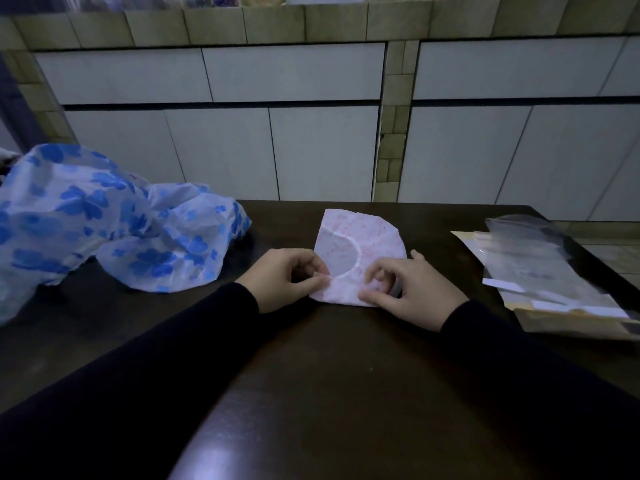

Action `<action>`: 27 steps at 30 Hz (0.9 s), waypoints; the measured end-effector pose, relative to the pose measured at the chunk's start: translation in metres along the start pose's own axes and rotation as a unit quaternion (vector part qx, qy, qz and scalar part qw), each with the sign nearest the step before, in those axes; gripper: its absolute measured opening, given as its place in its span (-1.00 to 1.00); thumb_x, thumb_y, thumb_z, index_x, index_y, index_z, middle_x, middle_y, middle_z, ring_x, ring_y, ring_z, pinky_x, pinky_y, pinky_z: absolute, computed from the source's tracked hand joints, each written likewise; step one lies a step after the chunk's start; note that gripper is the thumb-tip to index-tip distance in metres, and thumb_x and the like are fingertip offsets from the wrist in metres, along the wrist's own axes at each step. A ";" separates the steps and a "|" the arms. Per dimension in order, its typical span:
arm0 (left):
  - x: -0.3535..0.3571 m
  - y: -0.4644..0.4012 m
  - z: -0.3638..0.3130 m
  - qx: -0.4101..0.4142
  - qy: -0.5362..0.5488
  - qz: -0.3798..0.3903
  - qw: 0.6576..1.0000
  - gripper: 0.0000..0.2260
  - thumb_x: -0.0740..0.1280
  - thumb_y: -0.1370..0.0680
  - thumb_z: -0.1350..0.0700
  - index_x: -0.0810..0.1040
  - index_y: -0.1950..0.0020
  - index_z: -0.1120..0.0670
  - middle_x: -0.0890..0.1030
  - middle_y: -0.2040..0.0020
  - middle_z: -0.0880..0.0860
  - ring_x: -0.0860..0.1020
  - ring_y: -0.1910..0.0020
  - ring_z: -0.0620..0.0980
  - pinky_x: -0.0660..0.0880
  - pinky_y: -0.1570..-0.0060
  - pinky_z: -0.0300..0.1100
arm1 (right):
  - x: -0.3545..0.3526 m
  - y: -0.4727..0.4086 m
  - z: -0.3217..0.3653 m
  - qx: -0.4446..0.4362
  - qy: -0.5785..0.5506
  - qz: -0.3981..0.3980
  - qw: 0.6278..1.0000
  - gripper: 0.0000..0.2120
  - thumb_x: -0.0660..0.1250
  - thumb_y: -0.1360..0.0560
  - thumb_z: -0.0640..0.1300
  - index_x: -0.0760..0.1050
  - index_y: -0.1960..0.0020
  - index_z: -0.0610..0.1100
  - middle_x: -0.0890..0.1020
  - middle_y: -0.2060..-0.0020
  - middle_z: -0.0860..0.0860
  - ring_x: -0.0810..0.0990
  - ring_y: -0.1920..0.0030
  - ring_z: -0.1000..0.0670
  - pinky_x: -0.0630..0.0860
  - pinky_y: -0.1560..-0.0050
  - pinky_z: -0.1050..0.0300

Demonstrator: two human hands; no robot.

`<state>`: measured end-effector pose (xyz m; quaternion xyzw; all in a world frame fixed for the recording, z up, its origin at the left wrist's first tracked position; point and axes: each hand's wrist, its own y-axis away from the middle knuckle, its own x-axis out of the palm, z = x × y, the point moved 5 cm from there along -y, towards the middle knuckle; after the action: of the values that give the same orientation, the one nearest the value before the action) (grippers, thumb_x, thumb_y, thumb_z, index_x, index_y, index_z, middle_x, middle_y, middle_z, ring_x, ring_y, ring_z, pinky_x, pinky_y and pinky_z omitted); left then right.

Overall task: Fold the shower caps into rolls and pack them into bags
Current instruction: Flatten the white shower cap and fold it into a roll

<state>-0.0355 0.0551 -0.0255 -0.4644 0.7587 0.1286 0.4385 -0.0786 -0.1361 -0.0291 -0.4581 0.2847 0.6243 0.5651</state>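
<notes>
Both hands (pixel 287 275) (pixel 408 289) pinch (near edge) pink shower cap (pixel 360 237) lying beyond grip.

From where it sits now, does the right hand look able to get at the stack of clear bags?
Probably yes. The right hand pinches the pink shower cap, and the clear bags lie to its right on the table with bare tabletop between. It would have to let go first.

No readable text anywhere.
The folded pink-printed plastic shower cap (pixel 360 251) under the fingers carries faint red markings, too blurred to read as words or numbers.
</notes>
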 end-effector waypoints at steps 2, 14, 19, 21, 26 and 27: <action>0.002 -0.001 0.002 0.033 -0.022 -0.018 0.999 -0.85 0.42 -0.47 0.07 0.54 0.02 -0.13 0.56 0.11 -0.13 0.53 0.14 -0.20 0.47 0.11 -0.32 | -0.001 0.002 0.000 -0.016 -0.002 0.000 1.000 -0.86 0.33 -0.50 0.10 0.45 -0.04 0.23 0.59 0.15 0.16 0.50 0.03 0.19 0.09 -0.44 0.02; 0.002 -0.002 0.004 0.109 -0.088 0.057 0.989 -0.62 0.40 -0.43 -0.15 0.56 -0.22 -0.11 0.55 -0.20 -0.15 0.42 -0.24 -0.23 0.41 -0.26 -0.14 | -0.001 0.006 0.009 -0.106 0.083 -0.005 0.991 -0.77 0.25 -0.54 0.10 0.58 -0.12 0.07 0.58 -0.01 0.15 0.52 -0.02 0.17 0.14 -0.43 0.21; 0.001 -0.006 -0.005 0.149 -0.123 0.014 0.981 -0.80 0.39 -0.49 0.00 0.64 -0.11 -0.05 0.50 -0.07 -0.13 0.48 -0.08 -0.16 0.47 -0.08 -0.22 | -0.003 0.006 0.005 -0.090 0.054 0.007 0.994 -0.81 0.28 -0.52 0.13 0.54 -0.04 0.07 0.54 0.07 0.18 0.53 0.09 0.18 0.54 0.02 0.27; 0.000 -0.009 -0.004 0.123 -0.134 0.016 0.983 -0.81 0.37 -0.51 -0.01 0.65 -0.09 -0.04 0.50 0.03 -0.15 0.45 -0.02 -0.19 0.43 0.00 -0.31 | -0.004 0.005 0.001 -0.085 0.041 0.012 0.995 -0.75 0.34 -0.45 0.18 0.54 -0.05 0.09 0.52 0.10 0.21 0.51 0.10 0.20 0.50 0.07 0.35; -0.003 -0.014 0.006 0.019 -0.080 0.005 0.997 -0.80 0.32 -0.52 -0.06 0.62 -0.09 -0.04 0.59 0.12 -0.11 0.52 0.11 -0.19 0.47 0.08 -0.26 | -0.008 0.003 -0.008 -0.047 -0.022 -0.039 0.998 -0.83 0.29 -0.53 0.08 0.60 -0.01 0.06 0.52 0.18 0.24 0.51 0.11 0.22 0.42 0.10 0.40; -0.003 -0.015 0.007 0.006 -0.068 0.005 0.998 -0.81 0.32 -0.53 -0.06 0.61 -0.09 -0.06 0.60 0.12 -0.10 0.54 0.12 -0.18 0.49 0.08 -0.23 | -0.008 0.002 -0.009 -0.031 -0.046 -0.045 0.997 -0.82 0.26 -0.55 0.07 0.61 0.03 0.05 0.54 0.19 0.22 0.51 0.12 0.20 0.42 0.09 0.38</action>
<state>-0.0189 0.0523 -0.0241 -0.4475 0.7303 0.1575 0.4916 -0.0789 -0.1482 -0.0256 -0.4589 0.2181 0.6267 0.5908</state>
